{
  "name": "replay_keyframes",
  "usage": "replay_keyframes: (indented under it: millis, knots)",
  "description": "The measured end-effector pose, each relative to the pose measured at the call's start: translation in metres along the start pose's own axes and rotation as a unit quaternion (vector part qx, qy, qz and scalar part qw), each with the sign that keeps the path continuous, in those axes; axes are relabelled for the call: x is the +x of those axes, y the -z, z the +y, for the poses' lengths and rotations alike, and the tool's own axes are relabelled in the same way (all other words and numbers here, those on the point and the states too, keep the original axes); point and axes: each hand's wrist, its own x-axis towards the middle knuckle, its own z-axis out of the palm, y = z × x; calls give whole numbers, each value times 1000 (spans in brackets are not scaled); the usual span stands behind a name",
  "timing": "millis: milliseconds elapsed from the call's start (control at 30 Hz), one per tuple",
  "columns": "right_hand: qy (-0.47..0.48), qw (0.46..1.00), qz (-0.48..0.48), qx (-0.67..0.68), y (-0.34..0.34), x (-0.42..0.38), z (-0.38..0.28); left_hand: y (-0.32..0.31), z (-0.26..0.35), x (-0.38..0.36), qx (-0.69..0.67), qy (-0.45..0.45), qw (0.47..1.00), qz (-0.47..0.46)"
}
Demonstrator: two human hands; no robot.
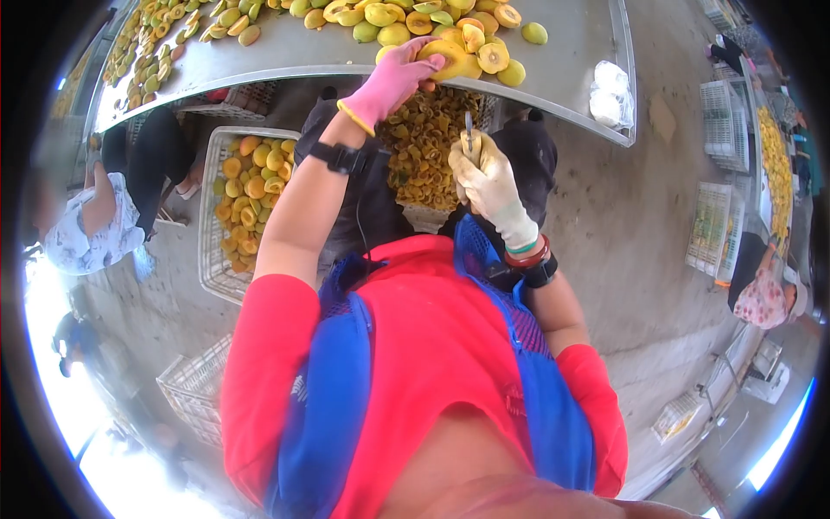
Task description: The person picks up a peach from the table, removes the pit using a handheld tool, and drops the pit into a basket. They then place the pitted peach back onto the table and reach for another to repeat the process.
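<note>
My left hand (pixel 389 86), in a pink glove, reaches to the near edge of the metal table (pixel 566 82) with its fingers closed round a yellow peach half (pixel 444 59). Other cut and whole peaches (pixel 393 33) lie heaped just beyond it. My right hand (pixel 488 180), in a stained white glove, is held lower, between my knees and the table. It grips a small metal tool (pixel 469 125) whose narrow tip points up toward the table; the handle is mostly hidden in the fist. Below and between both hands, a container is full of brownish-orange fruit scraps (pixel 421 143).
A white plastic crate (pixel 207 225) of peaches stands on the floor to my left, with another crate (pixel 186 381) behind it. A clear plastic bag (pixel 610 93) lies on the table's right corner. Co-workers (pixel 95 216) are at both sides; stacked crates (pixel 724 125) stand right.
</note>
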Motion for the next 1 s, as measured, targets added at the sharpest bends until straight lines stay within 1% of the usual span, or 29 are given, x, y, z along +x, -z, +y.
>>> replay_keyframes:
  millis: [67,133,167,233,300,400,433,533,600,700,733,833,867,933,1000]
  knots:
    - [95,990,26,-103,-4,9,2,-12,9,-23,-5,5,1000,-16]
    - [191,943,11,-273,0,16,6,-25,17,-42,-2,22,1000,-20]
    - [207,931,18,-299,0,18,6,-35,24,-53,-6,8,1000,-17]
    - [180,956,46,-226,-8,14,-12,-42,23,-65,11,6,1000,-18]
    - [230,939,76,-245,-11,13,-14,-44,18,-67,49,-5,998,-30]
    - [256,936,95,-222,-15,12,-13,-58,6,-70,-28,-170,985,-30]
    - [257,939,97,-206,-16,11,-12,-60,5,-71,-21,-185,982,-27]
    - [217,952,97,-195,-18,8,-16,-65,1,-74,-9,-217,976,-11]
    - [163,972,94,-143,-21,6,-18,-68,-5,-74,-14,-222,975,8]
    - [96,991,60,-71,-21,5,-16,-70,-15,-66,47,-334,940,41]
    - [76,995,45,-47,-20,5,-14,-69,-15,-68,52,-309,949,45]
    - [107,993,-6,-42,-16,11,-3,-72,-10,-76,61,-241,967,60]
    - [44,999,-17,10,-14,10,-2,-75,-6,-79,62,-222,971,67]
    - [-86,989,-42,114,-20,1,-27,-74,-8,-79,48,-223,971,65]
    - [-144,968,-89,188,-18,-3,-36,-67,-22,-71,21,-266,963,48]
